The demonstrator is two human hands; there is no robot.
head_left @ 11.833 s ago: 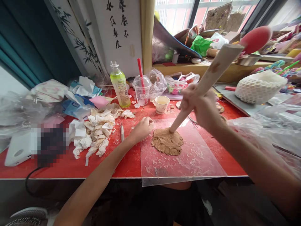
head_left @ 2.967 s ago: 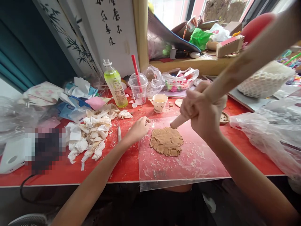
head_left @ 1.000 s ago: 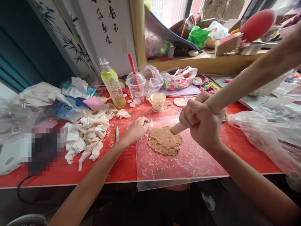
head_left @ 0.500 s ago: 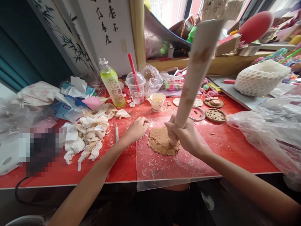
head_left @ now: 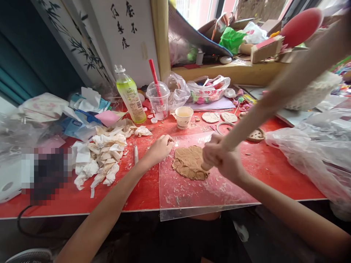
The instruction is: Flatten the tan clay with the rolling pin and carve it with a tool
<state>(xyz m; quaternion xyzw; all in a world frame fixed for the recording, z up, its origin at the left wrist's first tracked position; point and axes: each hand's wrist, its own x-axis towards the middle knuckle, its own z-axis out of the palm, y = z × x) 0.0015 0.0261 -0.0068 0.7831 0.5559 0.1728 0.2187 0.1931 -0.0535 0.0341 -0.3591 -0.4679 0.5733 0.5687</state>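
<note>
My right hand (head_left: 223,159) is wrapped round a wooden rolling pin (head_left: 274,98) near its lower end. The pin leans up to the right, and its upper part looms blurred near the camera. Its narrow lower end is at the right edge of a flattened slab of brown clay (head_left: 189,160), whose surface bears ring-shaped marks along its front. Under the clay lies a clear plastic sheet (head_left: 181,204), dusted with crumbs. My left hand (head_left: 162,148) rests with curled fingers at the sheet's far left edge, left of the clay; nothing shows in it.
A paper cup (head_left: 183,117), a plastic cup with a red straw (head_left: 159,100) and a bottle (head_left: 130,95) stand behind. Crumpled tissues (head_left: 105,155) and a slim tool (head_left: 136,153) lie left. Clay discs (head_left: 211,117) lie behind, partly hidden by the pin; plastic bags (head_left: 307,149) lie right.
The rolling pin has swung from nearly upright to leaning far right and toward me. My right hand and the pin's lower end have shifted slightly right. My left hand has stayed put.
</note>
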